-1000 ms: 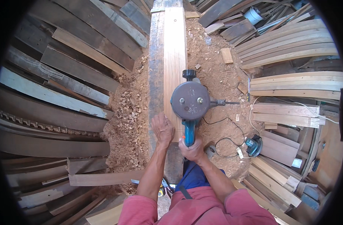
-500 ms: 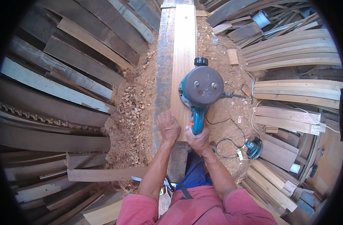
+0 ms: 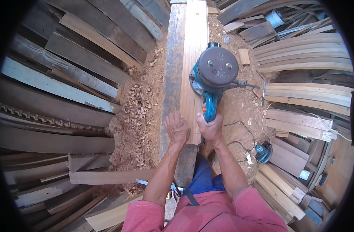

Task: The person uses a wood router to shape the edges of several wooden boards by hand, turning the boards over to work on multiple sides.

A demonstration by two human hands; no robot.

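My right hand (image 3: 210, 127) is wrapped round the rear handle of a teal electric planer (image 3: 217, 68) with a round brown side cover. The planer rests on a long pale wooden plank (image 3: 193, 50), about midway along its visible length; its sole and cutter are hidden. At the near end of that plank my left hand (image 3: 177, 128) presses against the left edge, fingers bent and held together. The plank lies on a worn, grey-stained wooden bench beam (image 3: 172, 73), overlapping its right side.
Wood shavings (image 3: 136, 112) cover the floor on both sides. Stacked boards (image 3: 61, 106) line the left; more planks (image 3: 308, 92) are piled right. A second teal power tool (image 3: 264, 152) sits on the floor at right, beside a dark cord (image 3: 248, 130). A white bucket (image 3: 274, 18) lies far right.
The planer has slid forward along the plank, with my right hand on its handle. My left hand stays at the plank's near end, shifted only slightly. The whole view has turned a little.
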